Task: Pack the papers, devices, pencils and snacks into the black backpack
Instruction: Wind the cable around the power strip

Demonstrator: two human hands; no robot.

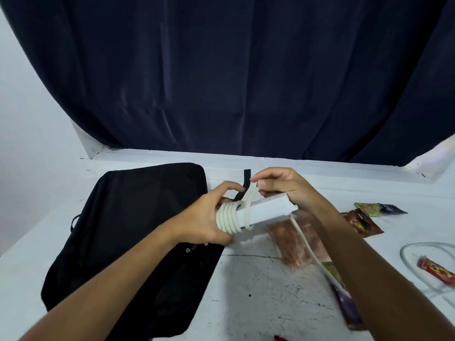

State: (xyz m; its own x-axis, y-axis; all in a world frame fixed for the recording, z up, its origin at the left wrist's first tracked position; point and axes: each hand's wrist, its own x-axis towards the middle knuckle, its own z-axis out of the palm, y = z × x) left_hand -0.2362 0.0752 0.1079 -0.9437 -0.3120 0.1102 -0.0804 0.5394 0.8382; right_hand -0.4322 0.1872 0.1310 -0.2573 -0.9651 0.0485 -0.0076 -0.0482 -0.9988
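The black backpack [138,232] lies flat on the white table [258,286] at the left. Above its right edge I hold a white power strip [267,209] with its white cable [230,216] coiled around one end. My left hand [211,217] grips the coiled end. My right hand [283,187] pinches a loop of the cable over the strip, while the cable's loose tail [307,247] runs down under my right forearm. Snack packets lie at the right: a clear bag of reddish snacks [293,242], a red packet [362,222] and a red bar [438,270].
A black strap [243,184] sticks up behind the power strip. A green and purple packet [380,208] lies far right, another purple packet [347,306] under my right forearm. A clear round lid or dish [408,262] sits at the right edge. Dark curtain [246,82] hangs behind the table.
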